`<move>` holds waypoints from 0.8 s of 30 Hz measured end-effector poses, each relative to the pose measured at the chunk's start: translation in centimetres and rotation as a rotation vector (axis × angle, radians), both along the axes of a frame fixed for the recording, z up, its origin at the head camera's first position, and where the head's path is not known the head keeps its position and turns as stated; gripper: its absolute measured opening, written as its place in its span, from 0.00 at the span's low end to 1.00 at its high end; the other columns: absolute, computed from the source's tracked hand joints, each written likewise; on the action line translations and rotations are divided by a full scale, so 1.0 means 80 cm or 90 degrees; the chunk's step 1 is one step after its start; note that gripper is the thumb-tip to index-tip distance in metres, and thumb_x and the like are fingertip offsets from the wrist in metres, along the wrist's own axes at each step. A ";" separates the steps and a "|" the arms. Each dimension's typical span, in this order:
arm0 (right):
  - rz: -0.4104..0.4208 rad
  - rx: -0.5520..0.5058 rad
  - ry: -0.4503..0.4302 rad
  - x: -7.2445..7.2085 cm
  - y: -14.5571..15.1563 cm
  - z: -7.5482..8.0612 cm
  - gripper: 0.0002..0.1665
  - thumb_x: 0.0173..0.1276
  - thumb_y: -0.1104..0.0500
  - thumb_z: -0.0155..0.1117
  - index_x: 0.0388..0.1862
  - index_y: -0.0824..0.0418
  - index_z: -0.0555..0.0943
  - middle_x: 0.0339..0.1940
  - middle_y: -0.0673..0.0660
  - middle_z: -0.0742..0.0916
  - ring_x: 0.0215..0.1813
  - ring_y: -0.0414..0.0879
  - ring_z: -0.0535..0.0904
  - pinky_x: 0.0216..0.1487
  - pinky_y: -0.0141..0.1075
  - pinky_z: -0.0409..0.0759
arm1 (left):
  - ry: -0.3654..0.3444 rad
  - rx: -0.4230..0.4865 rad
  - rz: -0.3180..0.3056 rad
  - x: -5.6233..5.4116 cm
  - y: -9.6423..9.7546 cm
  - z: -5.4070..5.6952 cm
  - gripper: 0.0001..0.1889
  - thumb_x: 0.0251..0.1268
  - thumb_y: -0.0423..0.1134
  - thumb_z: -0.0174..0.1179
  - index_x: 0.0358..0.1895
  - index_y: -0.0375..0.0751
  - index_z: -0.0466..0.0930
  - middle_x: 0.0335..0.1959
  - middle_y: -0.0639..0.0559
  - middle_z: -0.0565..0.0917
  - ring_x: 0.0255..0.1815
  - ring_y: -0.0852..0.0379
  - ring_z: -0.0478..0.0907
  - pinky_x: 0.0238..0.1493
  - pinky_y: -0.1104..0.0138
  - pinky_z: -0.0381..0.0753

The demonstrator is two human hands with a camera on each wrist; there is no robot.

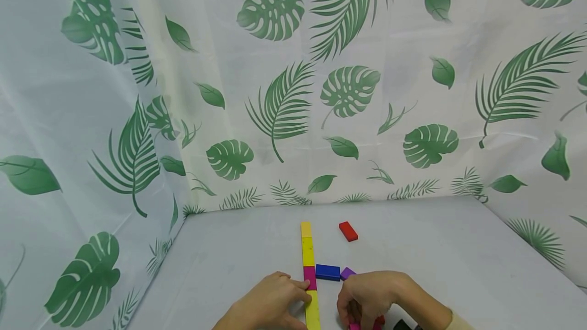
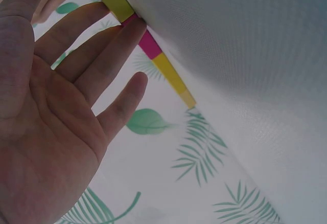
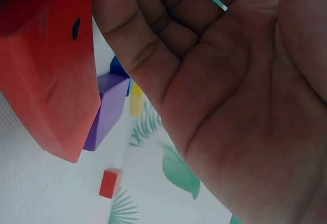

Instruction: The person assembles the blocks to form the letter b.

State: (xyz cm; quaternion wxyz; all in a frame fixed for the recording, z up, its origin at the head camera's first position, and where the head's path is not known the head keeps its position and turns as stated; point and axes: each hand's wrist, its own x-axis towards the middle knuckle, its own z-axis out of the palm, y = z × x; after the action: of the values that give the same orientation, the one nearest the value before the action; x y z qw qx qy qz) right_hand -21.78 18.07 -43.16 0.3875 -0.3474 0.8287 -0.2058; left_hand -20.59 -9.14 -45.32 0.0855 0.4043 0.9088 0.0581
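A straight row of blocks runs away from me in the head view: a yellow block (image 1: pixel 313 312) nearest, then a magenta block (image 1: pixel 310 277), another yellow block (image 1: pixel 308 252) and a lighter yellow end piece (image 1: pixel 305 229). My left hand (image 1: pixel 270 300) lies along the row's left side, its extended fingers touching the magenta and near yellow blocks. To the right, my right hand (image 1: pixel 369 297) reaches down with bent fingers and pinches a second magenta block (image 1: pixel 354 326), mostly covered by the fingers. Beside that, a red block (image 3: pixel 51 75) looms large in the right wrist view.
A blue block (image 1: pixel 327 272) sits against the row's right side, with a purple block (image 1: pixel 347 273) beside it. Farther back lies another red block (image 1: pixel 348 231). A black object (image 1: pixel 402 325) shows partly under my right forearm. Leaf-printed curtains (image 1: pixel 284 182) border the white table.
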 end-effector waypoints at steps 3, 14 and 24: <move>0.004 0.000 0.003 0.000 0.000 0.000 0.16 0.63 0.65 0.77 0.44 0.44 0.88 0.33 0.40 0.87 0.35 0.30 0.79 0.43 0.26 0.83 | -0.002 0.002 0.000 0.000 0.000 0.000 0.26 0.56 0.67 0.72 0.57 0.66 0.87 0.62 0.67 0.84 0.58 0.69 0.81 0.67 0.59 0.78; 0.014 -0.011 0.019 0.000 0.000 0.000 0.16 0.63 0.65 0.77 0.44 0.45 0.88 0.33 0.40 0.87 0.35 0.30 0.79 0.42 0.26 0.84 | -0.027 -0.006 0.028 0.001 0.003 0.002 0.26 0.55 0.68 0.72 0.57 0.68 0.87 0.62 0.68 0.84 0.56 0.68 0.81 0.68 0.58 0.77; 0.026 -0.061 0.037 -0.003 0.002 -0.002 0.14 0.65 0.64 0.76 0.44 0.47 0.88 0.34 0.40 0.87 0.35 0.29 0.78 0.44 0.26 0.84 | -0.027 -0.006 0.027 0.001 0.003 0.001 0.26 0.56 0.67 0.72 0.58 0.68 0.87 0.62 0.68 0.84 0.57 0.68 0.81 0.68 0.58 0.77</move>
State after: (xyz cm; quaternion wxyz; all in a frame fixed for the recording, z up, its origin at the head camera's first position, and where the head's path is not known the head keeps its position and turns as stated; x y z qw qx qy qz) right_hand -22.04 18.19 -43.34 0.3503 -0.3879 0.8218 -0.2269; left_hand -20.54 -8.94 -45.25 0.1054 0.3835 0.9153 0.0638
